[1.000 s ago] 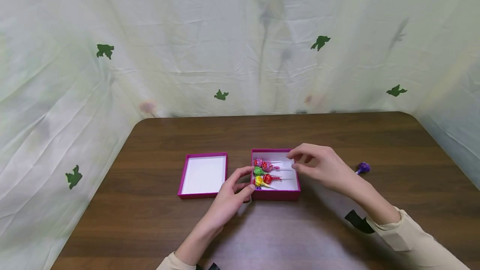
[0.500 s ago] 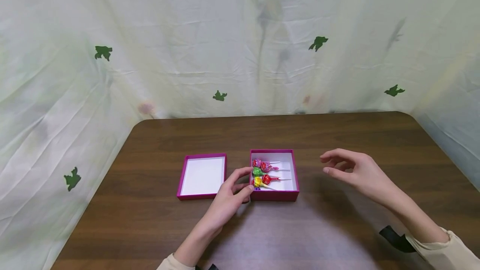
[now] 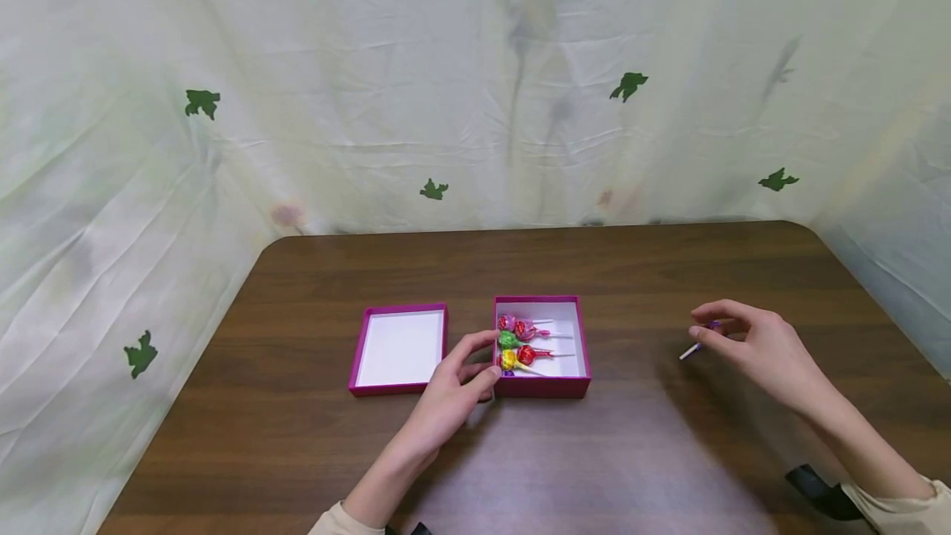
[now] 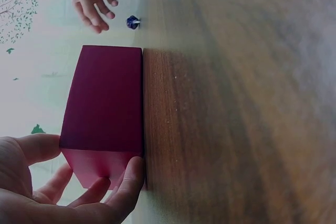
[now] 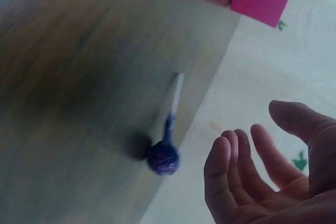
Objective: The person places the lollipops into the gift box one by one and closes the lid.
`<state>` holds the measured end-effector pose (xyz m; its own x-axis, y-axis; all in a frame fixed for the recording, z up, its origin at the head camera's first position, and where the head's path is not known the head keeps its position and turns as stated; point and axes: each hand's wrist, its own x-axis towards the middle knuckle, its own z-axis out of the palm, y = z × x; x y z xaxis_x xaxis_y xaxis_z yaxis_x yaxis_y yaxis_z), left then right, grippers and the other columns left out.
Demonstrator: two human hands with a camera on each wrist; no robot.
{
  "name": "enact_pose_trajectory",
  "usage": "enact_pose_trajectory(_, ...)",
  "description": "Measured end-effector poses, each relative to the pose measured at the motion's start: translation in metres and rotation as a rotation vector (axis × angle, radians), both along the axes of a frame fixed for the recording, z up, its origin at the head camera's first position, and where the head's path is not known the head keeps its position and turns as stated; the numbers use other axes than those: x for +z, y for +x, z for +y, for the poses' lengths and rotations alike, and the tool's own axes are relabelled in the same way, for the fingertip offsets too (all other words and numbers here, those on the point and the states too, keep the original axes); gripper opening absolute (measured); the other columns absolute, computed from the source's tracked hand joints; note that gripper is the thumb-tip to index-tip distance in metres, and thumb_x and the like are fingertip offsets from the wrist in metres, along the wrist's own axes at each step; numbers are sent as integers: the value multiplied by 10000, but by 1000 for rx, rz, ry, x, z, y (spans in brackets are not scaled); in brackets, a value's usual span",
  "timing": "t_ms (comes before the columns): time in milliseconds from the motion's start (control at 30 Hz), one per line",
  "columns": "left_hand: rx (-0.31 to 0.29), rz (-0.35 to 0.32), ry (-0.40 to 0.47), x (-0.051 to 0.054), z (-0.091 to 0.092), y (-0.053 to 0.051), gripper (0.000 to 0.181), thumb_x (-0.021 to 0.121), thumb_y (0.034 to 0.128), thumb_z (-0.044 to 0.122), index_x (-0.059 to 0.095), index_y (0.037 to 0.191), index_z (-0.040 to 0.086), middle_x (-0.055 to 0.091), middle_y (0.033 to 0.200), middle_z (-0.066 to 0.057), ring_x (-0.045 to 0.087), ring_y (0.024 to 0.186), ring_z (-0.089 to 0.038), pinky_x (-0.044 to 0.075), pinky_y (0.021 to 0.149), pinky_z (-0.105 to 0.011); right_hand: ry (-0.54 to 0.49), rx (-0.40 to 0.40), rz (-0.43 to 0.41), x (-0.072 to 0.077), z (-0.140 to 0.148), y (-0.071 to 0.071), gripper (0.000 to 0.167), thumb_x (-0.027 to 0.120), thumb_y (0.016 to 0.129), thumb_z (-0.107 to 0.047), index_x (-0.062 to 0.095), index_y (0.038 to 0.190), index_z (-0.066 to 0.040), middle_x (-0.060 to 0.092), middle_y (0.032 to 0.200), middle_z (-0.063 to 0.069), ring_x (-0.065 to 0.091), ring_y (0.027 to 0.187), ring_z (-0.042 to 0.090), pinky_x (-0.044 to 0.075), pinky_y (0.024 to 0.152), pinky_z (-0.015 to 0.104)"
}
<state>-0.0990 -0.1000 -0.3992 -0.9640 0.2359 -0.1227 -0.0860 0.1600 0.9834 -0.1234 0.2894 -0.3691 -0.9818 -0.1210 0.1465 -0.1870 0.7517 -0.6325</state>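
A magenta box with a white inside holds several wrapped lollipops, among them a green one, a yellow one and a red one. My left hand rests its fingers against the box's left side, touching it without gripping. Over on the right, my right hand hovers above a purple lollipop on the table, its fingers spread and apart from the candy. In the head view that hand covers most of the lollipop; its white stick pokes out leftward.
The box's magenta lid lies left of the box, white inside up. All of this is on a brown wooden table. Behind the table hangs a pale curtain with green leaf prints.
My right hand has moved right, from over the box to above the purple lollipop. My left hand has stayed at the box's left side, and the box has not moved.
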Motion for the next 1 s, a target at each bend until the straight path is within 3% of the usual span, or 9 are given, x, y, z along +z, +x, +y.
enact_pose_trajectory(233, -8, -3, 0, 1, 0, 0, 459, 592, 985, 181, 481, 1431, 200, 394, 1491, -70, 523, 1235, -335, 538, 886, -438, 17, -56, 5, -14, 20, -9, 308, 716, 915, -295, 680, 1133, -80, 723, 985, 80, 639, 794, -1, 483, 591, 244)
enact_pose_trajectory(400, -10, -2, 1, 1, 0, 0, 455, 590, 987, 175, 483, 1429, 195, 395, 1491, -71, 523, 1236, -337, 539, 885, -441, 72, -45, -9, -21, 28, -17, 323, 724, 908, -286, 671, 1124, -51, 712, 1007, 113, 690, 840, 186, 487, 617, 281)
enact_pose_trajectory(533, -13, -2, 5, 1, 0, 0, 451, 585, 989, 170, 482, 1428, 190, 394, 1492, -74, 523, 1237, -336, 537, 888, -444, 106, -28, -68, -27, 31, -25, 385, 733, 895, -327, 666, 1109, -14, 694, 995, 115, 659, 886, 304, 470, 679, 345)
enact_pose_trajectory(833, -16, 1, 4, 0, -1, 1, 453, 586, 988, 172, 481, 1429, 195, 394, 1491, -72, 522, 1236, -337, 534, 892, -449, 92, 13, -120, -34, 32, -36, 418, 769, 863, -320, 663, 1118, -5, 683, 944, 78, 648, 856, 249, 462, 703, 357)
enact_pose_trajectory(1000, -17, -2, 2, -1, -1, 1, 454, 589, 987, 178, 482, 1428, 197, 397, 1488, -74, 523, 1236, -339, 535, 891, -449, 55, 23, -156, -34, 33, -35, 434, 767, 867, -278, 650, 1158, 21, 702, 958, 103, 662, 873, 243, 483, 690, 286)
